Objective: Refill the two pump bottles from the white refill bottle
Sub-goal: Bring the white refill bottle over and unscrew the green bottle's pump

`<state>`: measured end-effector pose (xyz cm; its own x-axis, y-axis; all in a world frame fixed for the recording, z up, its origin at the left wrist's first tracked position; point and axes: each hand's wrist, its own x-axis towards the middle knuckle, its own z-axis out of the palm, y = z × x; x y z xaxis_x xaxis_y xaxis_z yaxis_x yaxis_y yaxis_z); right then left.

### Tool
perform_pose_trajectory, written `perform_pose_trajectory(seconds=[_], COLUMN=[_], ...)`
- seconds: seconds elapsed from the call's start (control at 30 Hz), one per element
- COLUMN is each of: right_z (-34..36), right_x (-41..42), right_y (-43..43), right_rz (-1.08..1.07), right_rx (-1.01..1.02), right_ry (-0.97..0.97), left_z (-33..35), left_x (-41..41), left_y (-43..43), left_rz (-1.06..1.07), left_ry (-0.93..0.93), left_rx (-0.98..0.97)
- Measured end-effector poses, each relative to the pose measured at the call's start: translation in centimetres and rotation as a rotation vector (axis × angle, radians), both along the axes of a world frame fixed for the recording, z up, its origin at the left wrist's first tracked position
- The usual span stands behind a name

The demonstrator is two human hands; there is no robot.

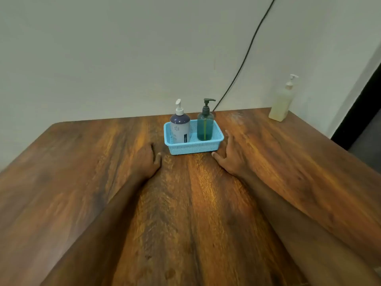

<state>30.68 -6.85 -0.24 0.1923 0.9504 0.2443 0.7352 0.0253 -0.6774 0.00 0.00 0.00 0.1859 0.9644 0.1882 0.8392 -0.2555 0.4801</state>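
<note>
A light blue plastic basket (193,147) stands on the wooden table near its far edge. Inside it stand two pump bottles upright: a white and dark blue one (180,126) on the left and a teal translucent one (205,125) with a dark pump on the right. The white refill bottle (282,104), with a white pump, stands at the table's far right corner. My left hand (146,159) lies flat on the table just left of the basket. My right hand (231,154) lies flat just right of it, fingers straight. Neither hand holds anything.
The brown wooden table (185,213) ends at a pale wall behind the basket. A black cable (245,58) runs down the wall to the table edge behind the teal bottle. A dark doorway (362,112) opens at the far right.
</note>
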Motion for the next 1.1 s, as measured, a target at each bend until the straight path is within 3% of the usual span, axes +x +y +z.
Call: perform_pose_trajectory(seconds=[0.1, 0.2, 0.33, 0.6, 1.1], right_z=[0.8, 0.6, 1.1, 0.8, 2.1], right_x=[0.0, 0.2, -0.5, -0.2, -2.5], right_y=[-0.5, -0.1, 0.8, 1.2, -8.7], right_rz=[0.082, 0.059, 0.115, 0.084, 0.06], right_rx=[0.1, 0.143, 0.123, 0.18, 0.228], right_ry=[-0.061, -0.149, -0.052, 0.05, 0.125], left_z=[0.6, 0.8, 1.3, 1.6, 1.8], left_x=[0.1, 0.5, 2.2, 3.6, 0.8], left_y=[-1.1, -1.8, -2.0, -1.9, -10.0], left_rz=[-0.099, -0.181, -0.246, -0.199, -0.243], left_ry=[-0.117, -0.079, -0.009, -0.174, -0.279], left_rx=[-0.012, -0.009, 0.075, 0.125, 0.21])
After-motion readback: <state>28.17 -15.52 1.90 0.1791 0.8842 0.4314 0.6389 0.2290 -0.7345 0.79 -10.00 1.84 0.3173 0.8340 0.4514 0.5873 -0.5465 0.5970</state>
